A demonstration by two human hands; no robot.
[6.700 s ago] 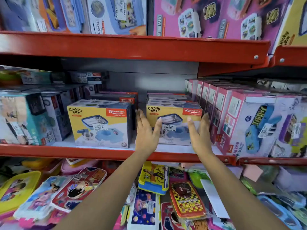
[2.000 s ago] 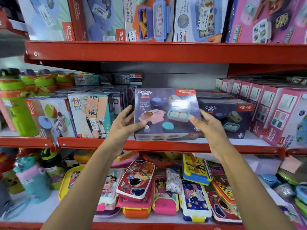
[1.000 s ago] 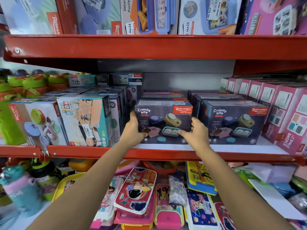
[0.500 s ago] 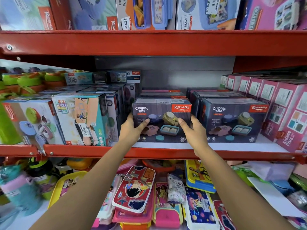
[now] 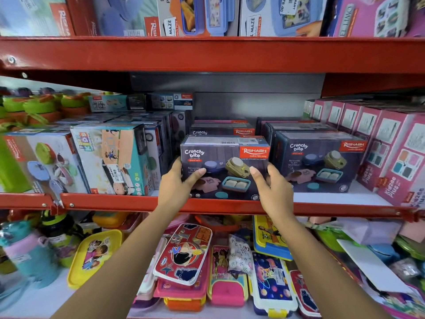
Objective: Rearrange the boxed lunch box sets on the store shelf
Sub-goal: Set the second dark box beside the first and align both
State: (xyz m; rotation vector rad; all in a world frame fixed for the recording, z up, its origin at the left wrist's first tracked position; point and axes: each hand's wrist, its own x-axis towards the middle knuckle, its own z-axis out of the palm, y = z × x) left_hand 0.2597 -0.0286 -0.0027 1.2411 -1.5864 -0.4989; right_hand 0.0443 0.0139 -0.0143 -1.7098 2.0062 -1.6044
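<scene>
A dark "Crunchy bite" lunch box set [image 5: 225, 166] stands upright at the front edge of the red middle shelf [image 5: 115, 201]. My left hand [image 5: 177, 183] grips its left side, thumb on the front face. The fingers of my right hand [image 5: 273, 187] wrap its right side, with the thumb on the front. An identical dark box [image 5: 319, 164] stands just to the right, set slightly further back. More of the same boxes [image 5: 220, 130] line up behind both.
Teal and white boxed sets [image 5: 110, 162] crowd the left, pink boxes [image 5: 391, 153] the right. Green bottles [image 5: 34, 107] stand at far left. The upper shelf beam [image 5: 207, 54] hangs close overhead. Flat lunch boxes [image 5: 184, 252] and bottles [image 5: 30, 256] fill the shelf below.
The dark box was held tilted in the air, then set upright on the shelf. It now sits slightly nearer the front edge, both hands still on its sides.
</scene>
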